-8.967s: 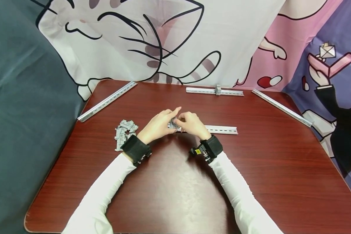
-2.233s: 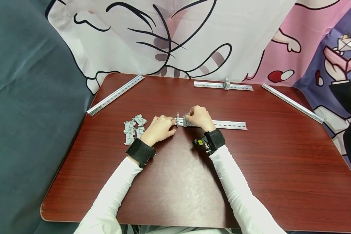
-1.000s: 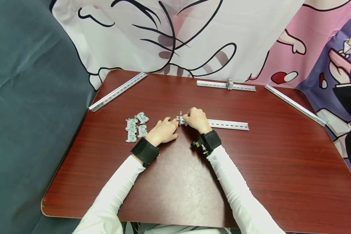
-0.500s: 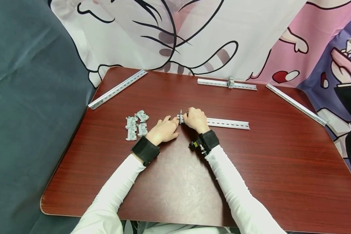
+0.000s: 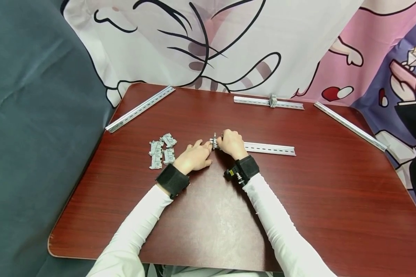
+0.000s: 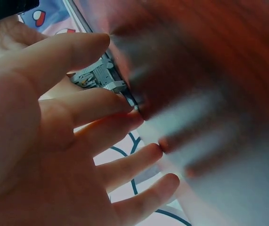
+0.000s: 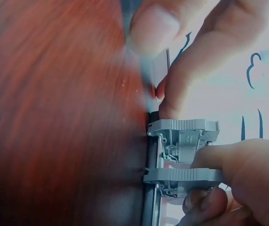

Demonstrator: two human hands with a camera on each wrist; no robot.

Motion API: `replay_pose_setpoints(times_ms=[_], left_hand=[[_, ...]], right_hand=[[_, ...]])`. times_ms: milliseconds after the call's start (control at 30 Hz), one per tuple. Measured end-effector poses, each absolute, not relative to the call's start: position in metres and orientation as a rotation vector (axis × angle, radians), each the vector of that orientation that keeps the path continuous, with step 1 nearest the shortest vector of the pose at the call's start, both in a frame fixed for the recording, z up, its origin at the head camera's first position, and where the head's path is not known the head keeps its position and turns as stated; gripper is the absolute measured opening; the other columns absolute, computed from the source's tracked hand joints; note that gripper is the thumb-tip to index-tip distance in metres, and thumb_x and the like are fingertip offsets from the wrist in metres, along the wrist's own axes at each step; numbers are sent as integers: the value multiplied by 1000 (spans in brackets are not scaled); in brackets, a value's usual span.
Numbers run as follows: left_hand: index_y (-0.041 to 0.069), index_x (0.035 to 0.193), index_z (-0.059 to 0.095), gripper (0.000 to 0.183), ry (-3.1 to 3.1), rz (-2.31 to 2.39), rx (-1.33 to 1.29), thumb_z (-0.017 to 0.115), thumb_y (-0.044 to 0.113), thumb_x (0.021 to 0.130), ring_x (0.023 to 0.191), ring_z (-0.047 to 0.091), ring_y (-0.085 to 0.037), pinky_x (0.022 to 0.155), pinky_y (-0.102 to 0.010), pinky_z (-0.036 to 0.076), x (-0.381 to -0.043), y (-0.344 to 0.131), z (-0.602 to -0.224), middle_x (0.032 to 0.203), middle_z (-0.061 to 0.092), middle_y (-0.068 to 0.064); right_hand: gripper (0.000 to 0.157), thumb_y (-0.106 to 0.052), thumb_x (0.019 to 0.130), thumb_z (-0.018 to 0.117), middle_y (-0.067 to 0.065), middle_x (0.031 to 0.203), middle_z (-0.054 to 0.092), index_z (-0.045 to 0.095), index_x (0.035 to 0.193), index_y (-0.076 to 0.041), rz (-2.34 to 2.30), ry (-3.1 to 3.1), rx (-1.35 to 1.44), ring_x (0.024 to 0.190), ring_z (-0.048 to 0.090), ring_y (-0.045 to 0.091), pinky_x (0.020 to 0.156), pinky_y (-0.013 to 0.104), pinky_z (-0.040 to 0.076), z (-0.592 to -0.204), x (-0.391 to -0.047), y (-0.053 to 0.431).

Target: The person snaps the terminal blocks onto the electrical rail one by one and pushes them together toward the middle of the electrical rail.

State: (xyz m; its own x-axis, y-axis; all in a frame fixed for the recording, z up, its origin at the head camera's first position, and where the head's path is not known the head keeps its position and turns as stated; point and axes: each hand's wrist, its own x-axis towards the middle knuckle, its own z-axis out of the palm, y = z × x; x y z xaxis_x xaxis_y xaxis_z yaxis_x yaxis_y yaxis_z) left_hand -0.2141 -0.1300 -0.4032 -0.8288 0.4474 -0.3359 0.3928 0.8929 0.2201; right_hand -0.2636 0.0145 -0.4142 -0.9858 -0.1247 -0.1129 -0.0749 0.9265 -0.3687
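A slotted metal DIN rail (image 5: 270, 148) lies across the middle of the table. Two grey terminal blocks stand on its left part, close together with a narrow gap. My right hand (image 5: 232, 144) pinches the right-hand terminal block (image 7: 183, 175) between thumb and fingers, hiding most of it in the head view. The other terminal block (image 7: 183, 126) is nearer the rail's left end. There, my left hand (image 5: 194, 157) rests with fingers spread and fairly straight, its fingertips right at the rail end beside that block.
Several loose grey terminal blocks (image 5: 156, 154) lie left of my left hand. Behind is a rail (image 5: 251, 100) carrying a grey block (image 5: 273, 100). Bare rails lie slanted at the back left (image 5: 140, 109) and back right (image 5: 350, 126). A printed curtain (image 5: 152, 57) hangs behind the table.
Nine seconds ago both hands were together over a grey piece at the rail. Since 2.2 seconds ago, my right hand has slid its terminal block left, closer to the other; my left hand stays at the end.
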Motion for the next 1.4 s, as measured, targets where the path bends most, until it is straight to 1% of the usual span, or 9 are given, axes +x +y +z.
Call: replay_pose_setpoints(times_ms=[133,300,400,567,767,933,1033,1167,1400], left_hand=[[5,148,39,58,2691,214,629,54,30,98,145,26,-38,111,-56,30,-218,-133,-402,155,35,-12],[4,142,46,53,2742,268,639,55,31,97,133,44,-38,104,-54,39,-221,-142,-396,142,49,-15],[3,142,48,53,2802,313,588,54,31,97,125,52,-38,100,-53,43,-222,-153,-391,139,53,-17],[3,141,50,52,2905,359,425,54,31,97,121,56,-37,95,-53,47,-228,-179,-387,139,55,-17],[4,138,53,48,2923,471,252,56,27,96,114,60,-38,85,-52,51,-233,-201,-384,136,57,-19],[4,133,58,46,2937,442,125,62,23,91,110,61,-42,85,-55,50,-235,-211,-384,130,60,-22],[3,118,66,37,2940,444,57,68,21,87,105,62,-44,87,-57,47,-236,-213,-385,119,65,-24],[2,102,68,27,2929,482,2,74,19,82,98,63,-43,86,-57,47,-235,-214,-386,105,68,-22],[2,95,69,22,2985,456,3,77,13,78,92,65,-42,79,-55,50,-235,-214,-391,97,69,-21]], right_hand=[[23,-21,87,54,17,89,68,55,67,-10,-561,2949,-152,79,64,35,68,48,52,-411,-265,15],[28,-25,89,53,16,89,68,53,65,-11,-555,2937,-148,79,64,35,67,47,52,-411,-265,16],[31,-26,89,52,16,89,68,50,61,-12,-552,2933,-146,79,64,34,67,47,52,-414,-264,18],[34,-28,88,50,18,93,68,45,58,-13,-555,2932,-144,83,65,37,69,49,52,-415,-263,19],[36,-29,92,47,21,94,67,43,60,-13,-567,2899,-186,83,64,36,72,48,52,-414,-263,21],[41,-34,96,46,16,85,63,45,61,-12,-574,2875,-233,76,58,29,69,42,49,-413,-263,24],[47,-40,98,45,10,75,59,48,60,-13,-604,2862,-265,73,56,26,68,40,46,-411,-264,28],[52,-46,99,45,3,65,49,48,58,-14,-676,2856,-269,69,53,24,67,38,43,-405,-264,34],[48,-38,99,50,-3,56,37,48,57,-13,-726,2861,-261,59,42,18,57,31,34,-393,-265,46]])
